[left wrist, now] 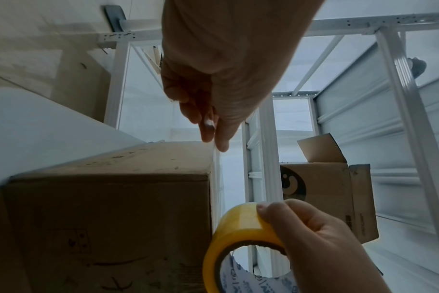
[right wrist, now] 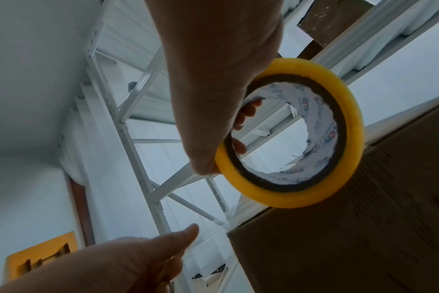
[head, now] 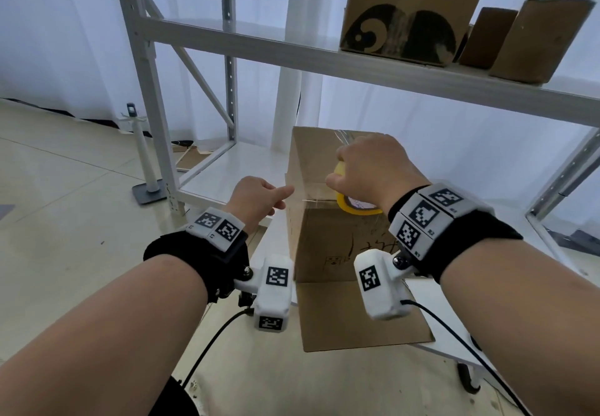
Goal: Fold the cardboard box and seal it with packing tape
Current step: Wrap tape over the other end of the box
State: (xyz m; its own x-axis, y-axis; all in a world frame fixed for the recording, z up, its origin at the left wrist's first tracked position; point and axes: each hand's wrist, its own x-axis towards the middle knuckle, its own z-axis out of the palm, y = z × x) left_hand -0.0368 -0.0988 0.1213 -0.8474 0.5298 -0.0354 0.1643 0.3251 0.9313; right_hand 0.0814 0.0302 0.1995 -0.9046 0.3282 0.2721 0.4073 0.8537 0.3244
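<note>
Right hand (head: 367, 168) grips the tape roll (right wrist: 292, 136) above the box (head: 324, 220) to seal it; left hand (head: 256, 198) fingers pinch, probably the tape end

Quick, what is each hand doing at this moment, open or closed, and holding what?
Left hand: pinches the free end of clear tape at the cardboard box corner.
Right hand: grips the yellow tape roll, fingers through its core.

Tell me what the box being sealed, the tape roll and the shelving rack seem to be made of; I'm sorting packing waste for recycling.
Cardboard box: brown corrugated-looking cardboard, matte, scuffed, with printed marks.
Tape roll: glossy, translucent yellow plastic film wound on what looks like a brown paperboard core with a printed white lining.
Shelving rack: probably painted metal, smooth white-grey, with punched holes along the uprights.
</note>
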